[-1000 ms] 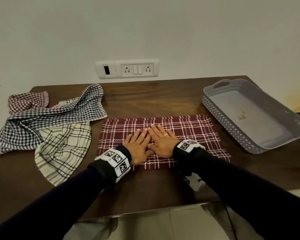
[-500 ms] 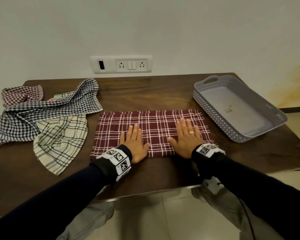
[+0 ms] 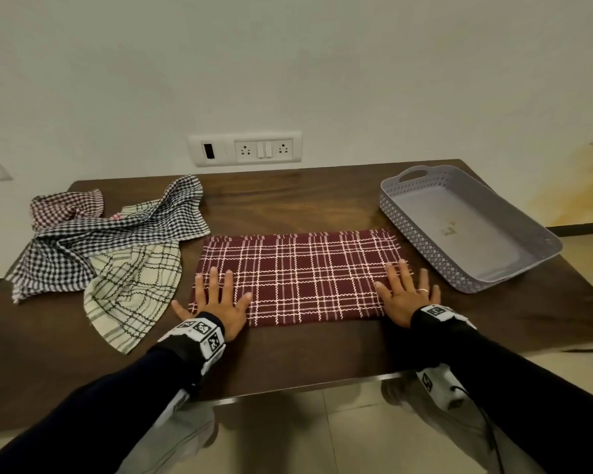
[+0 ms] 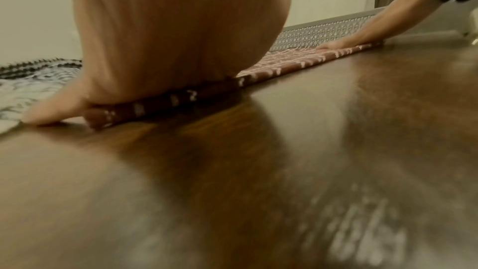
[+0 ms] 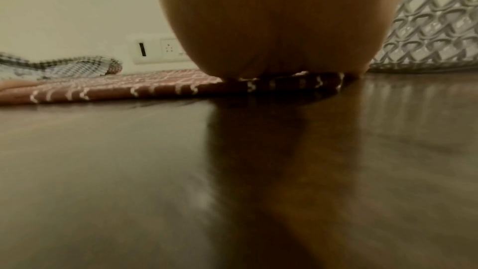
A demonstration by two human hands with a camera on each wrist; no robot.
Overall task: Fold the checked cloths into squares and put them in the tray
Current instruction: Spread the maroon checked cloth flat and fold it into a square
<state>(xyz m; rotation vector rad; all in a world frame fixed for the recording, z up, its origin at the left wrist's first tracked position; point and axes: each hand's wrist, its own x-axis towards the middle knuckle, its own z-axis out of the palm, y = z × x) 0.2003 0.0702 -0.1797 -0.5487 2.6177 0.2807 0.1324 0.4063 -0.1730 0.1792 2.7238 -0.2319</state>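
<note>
A maroon checked cloth (image 3: pixel 298 275) lies folded into a long rectangle in the middle of the dark wooden table (image 3: pixel 288 206). My left hand (image 3: pixel 216 299) lies flat with spread fingers on its near left corner. At the near right corner my right hand (image 3: pixel 404 295) presses down the same way. The wrist views show each palm on the cloth's folded edge (image 4: pixel 160 103) (image 5: pixel 271 84). An empty grey perforated tray (image 3: pixel 469 265) stands at the right, close to my right hand.
A heap of other checked cloths sits at the left: black-and-white (image 3: pixel 93 244), cream with dark lines (image 3: pixel 134 292), and red-and-white (image 3: pixel 65 206). A socket panel (image 3: pixel 245 150) is on the wall behind. The table's front edge is just below my wrists.
Both hands have slid apart from the cloth's centre to its left and right ends, smoothing it flat. The head view has shifted slightly.
</note>
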